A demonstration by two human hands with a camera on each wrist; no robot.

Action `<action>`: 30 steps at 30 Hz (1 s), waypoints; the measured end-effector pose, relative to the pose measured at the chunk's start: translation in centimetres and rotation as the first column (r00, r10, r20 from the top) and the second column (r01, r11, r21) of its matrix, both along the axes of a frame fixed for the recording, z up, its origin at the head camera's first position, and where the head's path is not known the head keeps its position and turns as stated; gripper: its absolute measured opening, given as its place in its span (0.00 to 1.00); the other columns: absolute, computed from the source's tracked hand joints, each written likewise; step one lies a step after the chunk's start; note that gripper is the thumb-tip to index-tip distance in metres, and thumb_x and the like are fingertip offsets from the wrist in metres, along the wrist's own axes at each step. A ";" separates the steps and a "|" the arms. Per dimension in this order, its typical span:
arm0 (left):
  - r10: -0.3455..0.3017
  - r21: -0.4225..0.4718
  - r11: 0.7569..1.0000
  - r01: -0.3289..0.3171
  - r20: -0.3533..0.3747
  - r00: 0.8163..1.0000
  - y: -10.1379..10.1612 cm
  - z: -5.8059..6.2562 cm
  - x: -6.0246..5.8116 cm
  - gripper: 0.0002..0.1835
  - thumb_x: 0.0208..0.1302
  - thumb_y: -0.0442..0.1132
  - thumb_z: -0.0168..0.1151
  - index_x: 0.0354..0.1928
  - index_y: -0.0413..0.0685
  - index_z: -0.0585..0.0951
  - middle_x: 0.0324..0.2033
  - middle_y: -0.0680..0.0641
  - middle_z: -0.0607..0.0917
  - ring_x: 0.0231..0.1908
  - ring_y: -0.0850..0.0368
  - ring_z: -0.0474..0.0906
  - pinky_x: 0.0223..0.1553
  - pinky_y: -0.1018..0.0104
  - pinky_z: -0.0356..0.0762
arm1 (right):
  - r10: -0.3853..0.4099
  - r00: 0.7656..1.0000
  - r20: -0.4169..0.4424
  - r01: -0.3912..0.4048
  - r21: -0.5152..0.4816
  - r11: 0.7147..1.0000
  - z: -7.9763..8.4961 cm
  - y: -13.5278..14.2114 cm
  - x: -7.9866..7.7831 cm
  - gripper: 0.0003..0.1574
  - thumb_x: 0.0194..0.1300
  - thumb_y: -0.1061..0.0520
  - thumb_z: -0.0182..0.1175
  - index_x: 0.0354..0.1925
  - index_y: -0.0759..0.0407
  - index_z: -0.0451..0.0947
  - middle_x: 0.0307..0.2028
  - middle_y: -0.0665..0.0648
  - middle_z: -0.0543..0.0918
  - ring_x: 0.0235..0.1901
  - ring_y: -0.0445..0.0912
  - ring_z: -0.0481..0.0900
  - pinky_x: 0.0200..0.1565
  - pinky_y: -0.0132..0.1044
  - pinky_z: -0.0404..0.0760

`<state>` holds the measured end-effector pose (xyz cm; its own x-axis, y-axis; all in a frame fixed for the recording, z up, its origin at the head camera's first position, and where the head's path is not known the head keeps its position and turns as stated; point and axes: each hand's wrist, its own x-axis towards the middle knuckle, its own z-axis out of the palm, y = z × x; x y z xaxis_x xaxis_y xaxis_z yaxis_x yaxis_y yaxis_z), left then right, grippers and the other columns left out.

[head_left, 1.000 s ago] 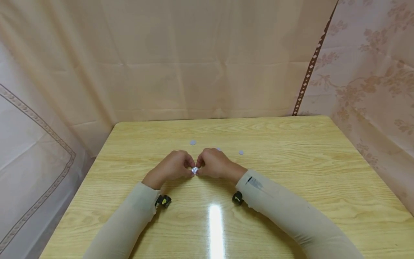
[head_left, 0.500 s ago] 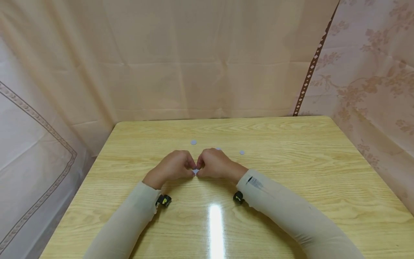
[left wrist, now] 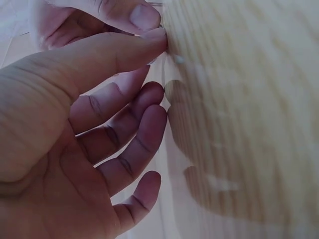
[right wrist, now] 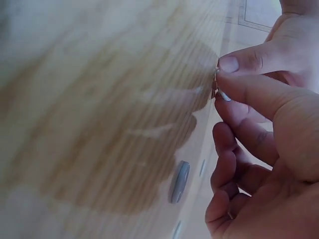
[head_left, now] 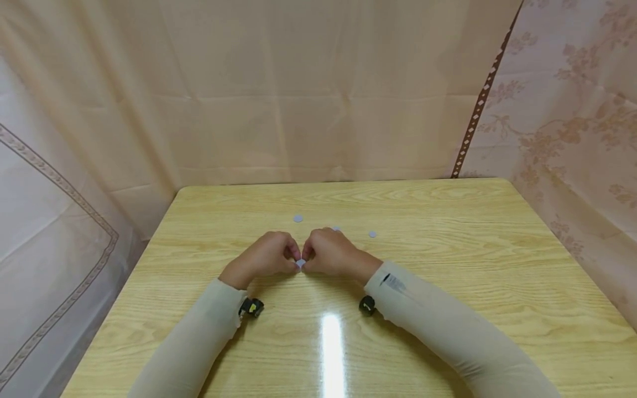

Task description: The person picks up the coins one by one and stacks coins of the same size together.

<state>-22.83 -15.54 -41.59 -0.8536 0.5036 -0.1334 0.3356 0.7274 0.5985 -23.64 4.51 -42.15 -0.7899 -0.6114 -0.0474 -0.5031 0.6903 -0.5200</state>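
A small silvery coin [head_left: 301, 264] sits low over the table between both hands in the head view. My left hand [head_left: 269, 254] pinches its left side with thumb and forefinger. From the other side, my right hand [head_left: 328, 251] pinches it likewise, the fingertips of both hands meeting around it. In the right wrist view, only a pale sliver of the coin [right wrist: 225, 95] shows by the thumb tips; fingers hide most of it. The other fingers of the left hand [left wrist: 114, 129] are loosely bent beside the tabletop.
Beyond the hands, a grey coin [head_left: 298, 218] lies flat on the wooden table [head_left: 448, 249]. Another coin [head_left: 372, 234] lies to the right, and a third coin [head_left: 336, 228] peeks out behind the right hand. A beige curtain [head_left: 318, 110] hangs behind the table's far edge.
The coin's face flashed bright a second ago and now looks dull grey, its tilt slightly different. Both hands have stayed in nearly the same place.
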 end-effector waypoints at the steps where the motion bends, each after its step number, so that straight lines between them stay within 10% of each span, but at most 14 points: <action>1: -0.001 -0.003 1.000 0.001 -0.002 1.000 0.0 0.0 0.0 0.06 0.57 0.36 0.77 0.32 0.51 0.87 0.32 0.54 0.86 0.34 0.57 0.77 0.41 0.61 0.77 | -0.005 1.000 0.028 0.005 -0.008 1.000 0.0 0.1 0.0 0.04 0.61 0.52 0.74 0.31 0.49 0.88 0.29 0.42 0.86 0.29 0.39 0.79 0.35 0.33 0.79; 9: 0.001 0.007 1.000 -0.001 0.010 1.000 -0.1 0.0 -0.1 0.05 0.59 0.40 0.78 0.32 0.54 0.88 0.31 0.57 0.87 0.34 0.60 0.81 0.43 0.61 0.80 | -0.030 0.983 0.181 0.040 -0.052 0.998 -0.2 0.7 -0.3 0.08 0.70 0.55 0.67 0.34 0.54 0.90 0.28 0.47 0.87 0.25 0.39 0.76 0.31 0.31 0.75; 17: -0.006 0.093 0.996 -0.003 0.098 0.995 -0.3 -0.3 -0.5 0.06 0.70 0.40 0.68 0.34 0.53 0.90 0.29 0.53 0.89 0.20 0.62 0.67 0.24 0.69 0.65 | -0.057 0.957 0.286 0.082 -0.077 0.994 0.4 1.5 -0.2 0.11 0.74 0.55 0.63 0.35 0.56 0.89 0.18 0.48 0.75 0.17 0.39 0.64 0.22 0.31 0.63; 30: -0.002 0.056 0.998 -0.002 0.057 0.998 1.4 -0.4 1.0 0.07 0.69 0.40 0.68 0.33 0.49 0.90 0.25 0.52 0.87 0.20 0.62 0.69 0.24 0.70 0.67 | -0.082 0.956 0.281 0.108 -0.076 0.991 0.8 3.4 0.9 0.12 0.74 0.55 0.63 0.33 0.54 0.89 0.17 0.47 0.75 0.17 0.39 0.66 0.22 0.30 0.64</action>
<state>-21.88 -14.12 -41.96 -0.8453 0.5117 -0.1536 0.2995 0.6920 0.6568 -22.78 7.92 -41.31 -0.8081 -0.5461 -0.2209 -0.2649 0.6718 -0.6918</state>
